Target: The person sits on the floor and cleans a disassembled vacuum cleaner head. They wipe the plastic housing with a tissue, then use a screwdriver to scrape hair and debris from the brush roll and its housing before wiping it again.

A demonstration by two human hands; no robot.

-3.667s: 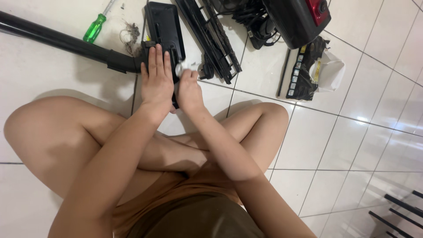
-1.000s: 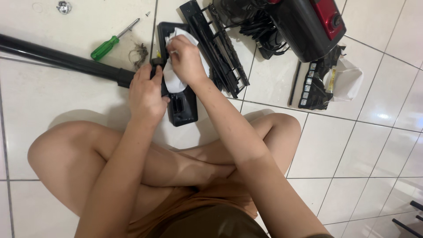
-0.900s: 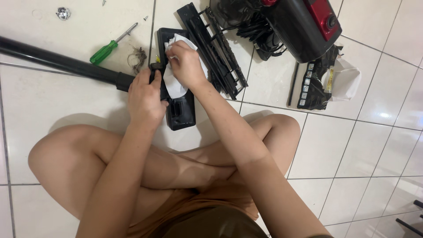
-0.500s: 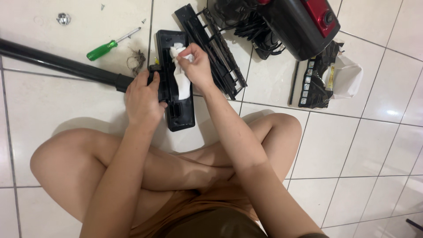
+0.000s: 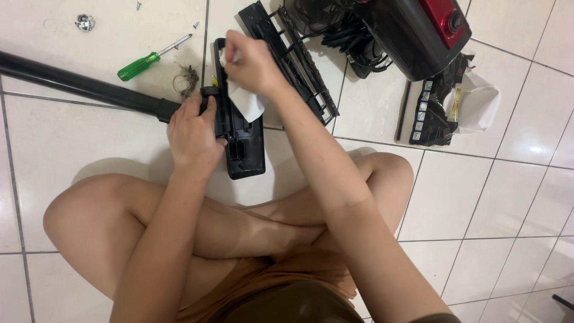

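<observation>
Head view: a person sits cross-legged on a white tiled floor (image 5: 72, 137), looking down at both hands.
Left hand (image 5: 194, 134): fingers curled around the near left edge of the black vacuum floor head (image 5: 242, 140), gripping it where the black tube (image 5: 78, 84) joins.
Right hand (image 5: 251, 60): pinched closed on a white cloth (image 5: 246, 103), pressed against the far part of the floor head; the cloth hangs down over its top face.
Floor head: lies flat on the floor just in front of the crossed legs, long side running away from the person.
Black tube: stretches from the floor head to the left edge of the floor in view.
Green screwdriver (image 5: 146, 60): beyond the tube, near a clump of hair and dust (image 5: 186, 79).
Black grille plate (image 5: 290, 57): just right of the floor head, angled.
Red and black vacuum body (image 5: 418, 30): far right.
White bag (image 5: 478, 104): right of it, beside a black part.
</observation>
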